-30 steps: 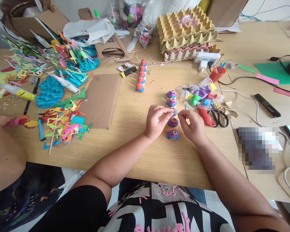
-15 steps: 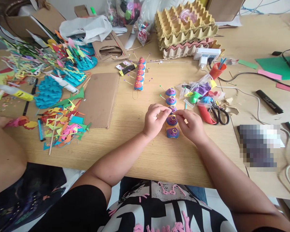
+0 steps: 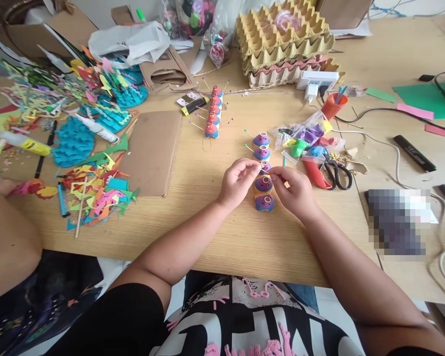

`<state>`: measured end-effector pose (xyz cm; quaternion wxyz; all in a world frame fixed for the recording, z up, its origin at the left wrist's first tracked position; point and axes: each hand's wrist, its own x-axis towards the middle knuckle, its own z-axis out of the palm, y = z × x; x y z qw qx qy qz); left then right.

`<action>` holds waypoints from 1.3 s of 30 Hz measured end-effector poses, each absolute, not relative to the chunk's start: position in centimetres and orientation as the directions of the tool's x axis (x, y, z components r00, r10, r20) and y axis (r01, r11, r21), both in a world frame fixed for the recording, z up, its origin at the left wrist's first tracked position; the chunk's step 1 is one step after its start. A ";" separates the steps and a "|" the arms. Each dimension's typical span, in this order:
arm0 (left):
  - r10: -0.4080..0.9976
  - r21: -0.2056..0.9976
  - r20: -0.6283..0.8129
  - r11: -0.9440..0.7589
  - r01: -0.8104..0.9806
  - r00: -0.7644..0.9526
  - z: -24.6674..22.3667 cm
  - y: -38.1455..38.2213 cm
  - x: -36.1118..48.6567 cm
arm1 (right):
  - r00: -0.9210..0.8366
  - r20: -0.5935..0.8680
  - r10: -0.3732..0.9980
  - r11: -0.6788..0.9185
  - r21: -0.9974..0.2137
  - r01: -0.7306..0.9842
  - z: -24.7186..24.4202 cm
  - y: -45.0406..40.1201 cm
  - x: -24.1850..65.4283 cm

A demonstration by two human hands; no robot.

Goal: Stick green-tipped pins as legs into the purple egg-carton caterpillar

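My left hand (image 3: 239,183) and my right hand (image 3: 294,192) are both closed in a pinch, fingertips close together. A short thin stick (image 3: 266,172) spans the small gap between them; it is too small to make out well. Right below the fingers stands an egg-carton caterpillar (image 3: 264,202), painted purple and blue, with a yellow ring on each hump. Two green-tipped sticks poke out from the left of its far humps, and my fingers partly cover the middle one. Farther back stands a red and blue egg-carton caterpillar (image 3: 212,129) with several dark-tipped sticks.
Scissors (image 3: 337,173) and bags of coloured clay (image 3: 311,138) lie to my right, near an orange cup (image 3: 333,106). Egg trays (image 3: 282,39) are stacked behind. Cardboard (image 3: 152,153) and paper scraps (image 3: 96,198) lie left, beside another person's arm (image 3: 7,222).
My fingertips have drawn slightly apart, so more of the thin stick shows between them. The caterpillars stay where they were.
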<state>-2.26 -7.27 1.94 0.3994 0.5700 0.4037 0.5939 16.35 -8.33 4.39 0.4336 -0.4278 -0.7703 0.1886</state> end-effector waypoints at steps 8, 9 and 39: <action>0.942 0.942 0.335 -0.335 -0.017 -0.008 1.9 -7.3 -2.3 | -0.265 0.537 0.801 0.590 -0.634 0.500 4.2 -8.3 16.5; 0.933 0.933 0.359 -0.359 0.001 0.002 2.1 -7.4 -2.3 | -0.264 0.538 0.800 0.591 -0.632 0.502 4.1 -8.3 16.5; 0.890 0.871 0.455 -0.440 0.219 -0.020 2.4 -7.2 -2.8 | -0.247 0.459 0.853 0.515 -0.669 0.535 4.4 -8.4 16.6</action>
